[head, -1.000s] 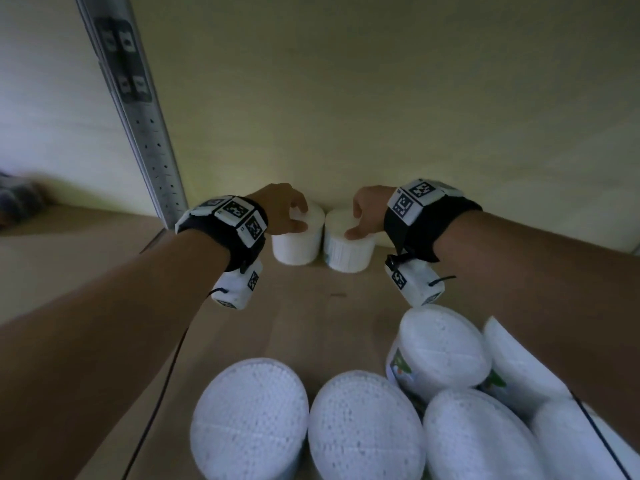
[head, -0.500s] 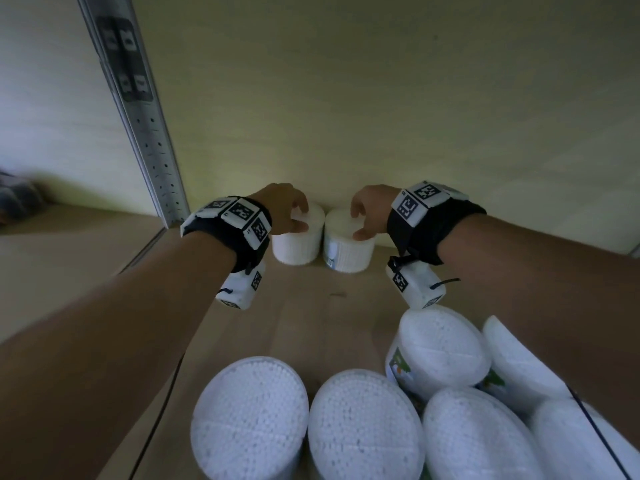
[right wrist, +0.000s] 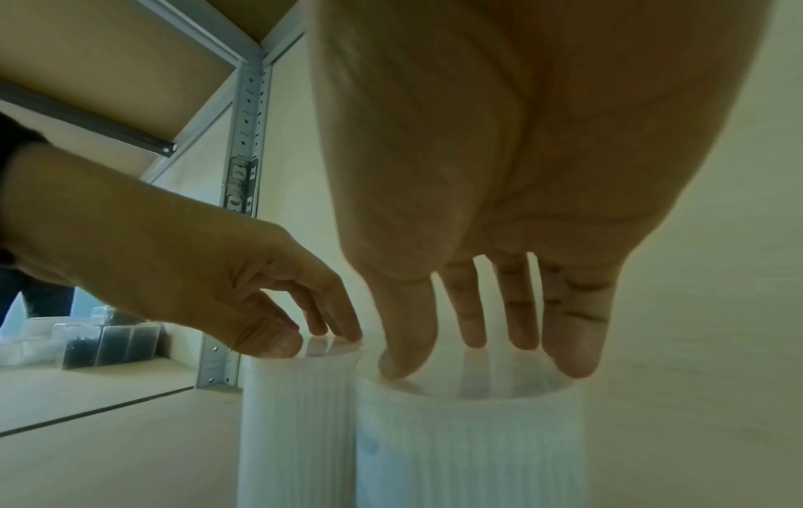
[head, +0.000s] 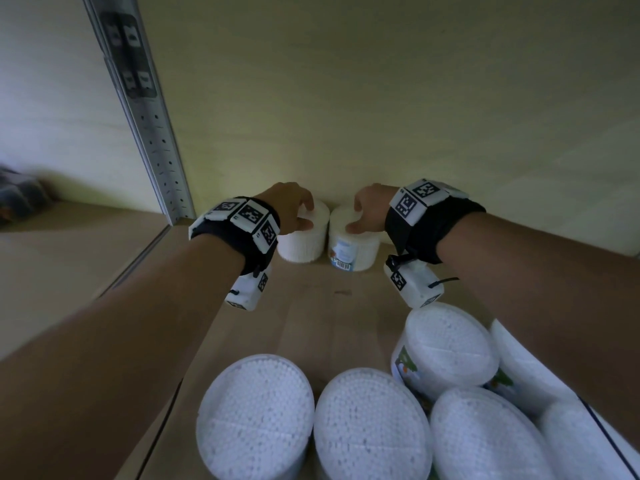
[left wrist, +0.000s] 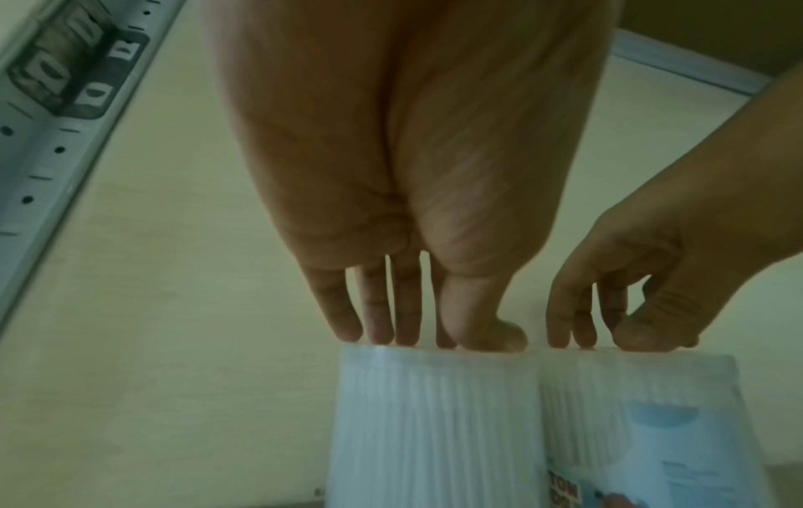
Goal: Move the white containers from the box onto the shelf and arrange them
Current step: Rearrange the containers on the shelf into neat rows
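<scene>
Two white ribbed containers stand side by side, touching, at the back of the wooden shelf [head: 311, 323]. My left hand [head: 298, 213] rests its straight fingertips and thumb on the lid of the left container [head: 301, 242]. My right hand [head: 363, 214] rests its fingertips on the lid of the right container [head: 356, 247], which shows a blue label with a barcode. In the left wrist view, the left hand [left wrist: 426, 330] touches the left container [left wrist: 434, 429] from above. In the right wrist view, the right hand [right wrist: 486, 343] touches the rim of the right container [right wrist: 469, 446].
Several more white containers [head: 256, 417] lie close together at the near edge, below my forearms. A perforated metal upright [head: 152, 133] stands left of the hands. Beyond it, the neighbouring bay holds small dark items [head: 20, 199]. The back wall is just behind the two containers.
Both hands stay on the two lids. The left forearm has lifted slightly, and the containers have barely shifted.
</scene>
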